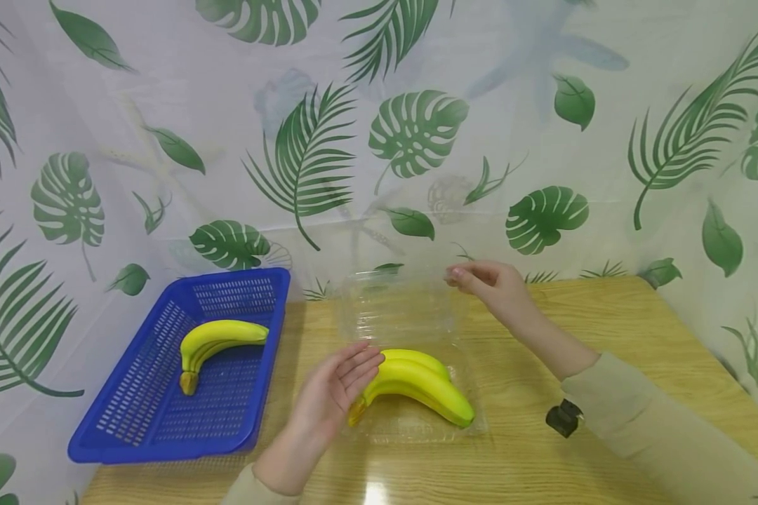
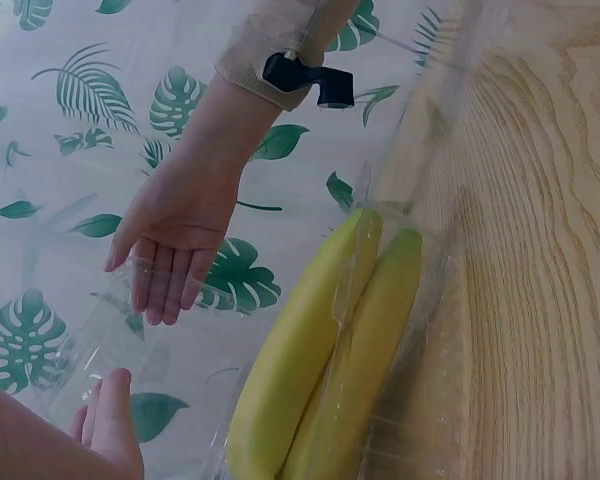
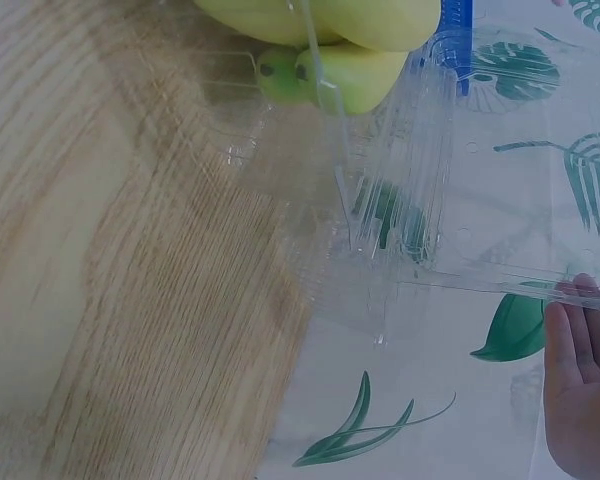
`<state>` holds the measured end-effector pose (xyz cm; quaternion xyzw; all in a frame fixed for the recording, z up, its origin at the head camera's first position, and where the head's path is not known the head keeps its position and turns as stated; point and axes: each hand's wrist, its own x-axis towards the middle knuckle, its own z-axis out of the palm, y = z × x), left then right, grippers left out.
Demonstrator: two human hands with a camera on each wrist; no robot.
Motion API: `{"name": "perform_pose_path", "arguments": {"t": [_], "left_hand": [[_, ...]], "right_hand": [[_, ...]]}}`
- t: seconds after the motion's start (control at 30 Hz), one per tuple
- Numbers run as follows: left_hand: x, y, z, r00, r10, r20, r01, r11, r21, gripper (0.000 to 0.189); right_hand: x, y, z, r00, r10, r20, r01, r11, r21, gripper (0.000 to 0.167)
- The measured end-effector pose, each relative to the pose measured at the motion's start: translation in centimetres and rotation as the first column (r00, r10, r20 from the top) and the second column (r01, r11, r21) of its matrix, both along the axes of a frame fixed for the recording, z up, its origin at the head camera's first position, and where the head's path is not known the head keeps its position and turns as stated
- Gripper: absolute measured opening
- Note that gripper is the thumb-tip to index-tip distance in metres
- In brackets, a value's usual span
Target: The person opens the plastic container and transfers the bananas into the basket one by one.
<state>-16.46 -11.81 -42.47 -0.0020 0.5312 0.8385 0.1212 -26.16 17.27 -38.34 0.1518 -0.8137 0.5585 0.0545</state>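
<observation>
A clear plastic clamshell box [image 1: 410,435] lies on the table with its lid [image 1: 401,308] raised at the back. Inside its base is a bunch of yellow bananas [image 1: 417,382], tips toward the right. My right hand [image 1: 495,291] is at the lid's upper right edge; in the right wrist view the fingers [image 3: 585,340] are straight, with the lid's edge across their tips. My left hand [image 1: 331,386] is beside the box's left side, palm turned up and fingers extended. Its fingertips overlap the stem end of the bananas in the head view, and nothing is gripped in it.
On the left stands a blue slotted basket [image 1: 262,393] holding another bunch of bananas [image 1: 217,340]. A leaf-patterned cloth [image 1: 410,70] hangs behind the wooden table [image 1: 638,337]. A small black device [image 1: 563,419] sits at the right wrist.
</observation>
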Motion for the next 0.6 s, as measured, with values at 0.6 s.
{"name": "perform_pose_path", "arguments": {"t": [0.6], "left_hand": [[-1.1, -1.5, -2.5, 0.990, 0.092, -0.110, -0.113, 0.971, -0.211, 0.052]], "right_hand": [[0.0, 0.2, -0.1, 1.000, 0.010, -0.001, -0.010, 1.000, 0.020, 0.039]]}}
